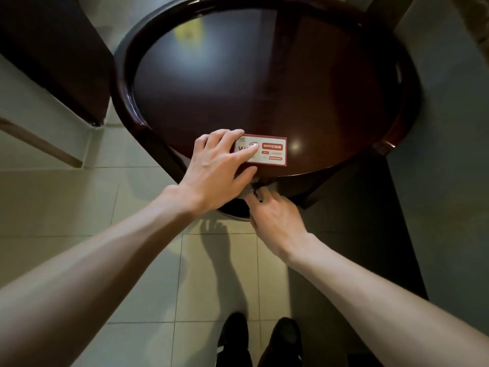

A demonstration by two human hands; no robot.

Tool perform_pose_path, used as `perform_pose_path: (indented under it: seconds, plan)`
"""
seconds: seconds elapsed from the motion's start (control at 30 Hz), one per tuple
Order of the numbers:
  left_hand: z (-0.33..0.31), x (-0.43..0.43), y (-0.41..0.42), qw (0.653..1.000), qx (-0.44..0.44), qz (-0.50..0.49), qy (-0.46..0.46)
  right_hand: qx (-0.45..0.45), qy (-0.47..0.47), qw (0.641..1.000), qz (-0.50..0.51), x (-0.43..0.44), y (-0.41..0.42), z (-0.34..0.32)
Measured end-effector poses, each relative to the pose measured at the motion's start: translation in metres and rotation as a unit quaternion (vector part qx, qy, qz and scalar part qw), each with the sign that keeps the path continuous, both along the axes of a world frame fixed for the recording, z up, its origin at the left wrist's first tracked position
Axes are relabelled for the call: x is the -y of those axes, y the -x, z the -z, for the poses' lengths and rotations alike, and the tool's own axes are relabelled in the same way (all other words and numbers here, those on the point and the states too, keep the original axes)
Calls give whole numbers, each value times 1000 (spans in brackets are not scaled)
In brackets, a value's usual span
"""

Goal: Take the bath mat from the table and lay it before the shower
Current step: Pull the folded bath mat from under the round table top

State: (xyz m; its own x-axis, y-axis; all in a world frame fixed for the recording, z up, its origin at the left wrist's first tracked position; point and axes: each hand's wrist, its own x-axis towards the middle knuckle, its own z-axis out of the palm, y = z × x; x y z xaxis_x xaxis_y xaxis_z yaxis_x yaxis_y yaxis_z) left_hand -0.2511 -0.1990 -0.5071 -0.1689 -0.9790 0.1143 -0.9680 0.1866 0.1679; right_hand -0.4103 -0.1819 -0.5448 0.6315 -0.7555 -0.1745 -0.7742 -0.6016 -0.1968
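While left hand (214, 168) touches one card (272, 152): one table (264, 88).

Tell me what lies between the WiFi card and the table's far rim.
Head view: only bare glossy tabletop between the WiFi card and far rim; no bath mat.

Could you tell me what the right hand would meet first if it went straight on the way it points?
Probably the near rim of the round table, right at the right hand's fingertips, just under the left hand; depth is unclear.
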Motion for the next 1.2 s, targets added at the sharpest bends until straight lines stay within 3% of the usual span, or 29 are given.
perform_pose_path:
  seconds: [0.3, 0.67, 1.2]
  plan:
    - [8, -6, -2, 1000, -28, 3, -3, -30, -10, 1000, 1, 11, -11, 8]
    - [7, -19, 2, 1000, 11, -3, 18, -28, -3, 1000, 1, 3, -9, 10]
    - [7, -27, -1, 1000, 21, 8, 0, -32, -46, 996, -68, -67, 19, 10]
